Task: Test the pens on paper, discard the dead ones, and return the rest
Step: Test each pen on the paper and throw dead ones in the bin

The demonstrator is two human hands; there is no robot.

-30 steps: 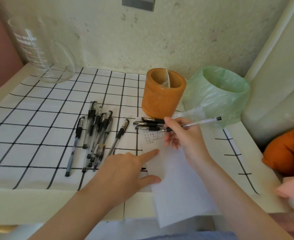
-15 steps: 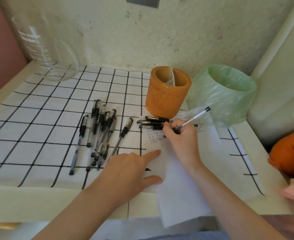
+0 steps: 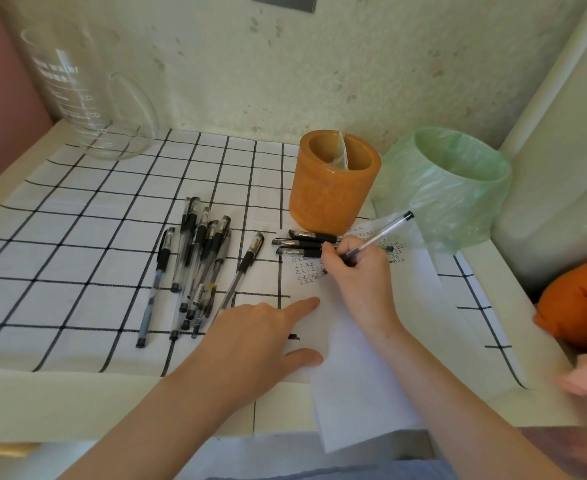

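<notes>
Right hand (image 3: 357, 271) grips a clear pen (image 3: 380, 233), fingers clamped on its barrel, tip on the paper (image 3: 354, 358) beside rows of test marks. Left hand (image 3: 250, 341) lies flat, fingers spread, pinning the paper's edge. Untested pens (image 3: 198, 261) lie loose on the worktop (image 3: 77, 237); three rest before the orange holder (image 3: 333, 181).

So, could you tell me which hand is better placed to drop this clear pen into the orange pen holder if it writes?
Right hand: it grips the clear pen just below the orange pen holder; the left hand pins the white paper.
</notes>
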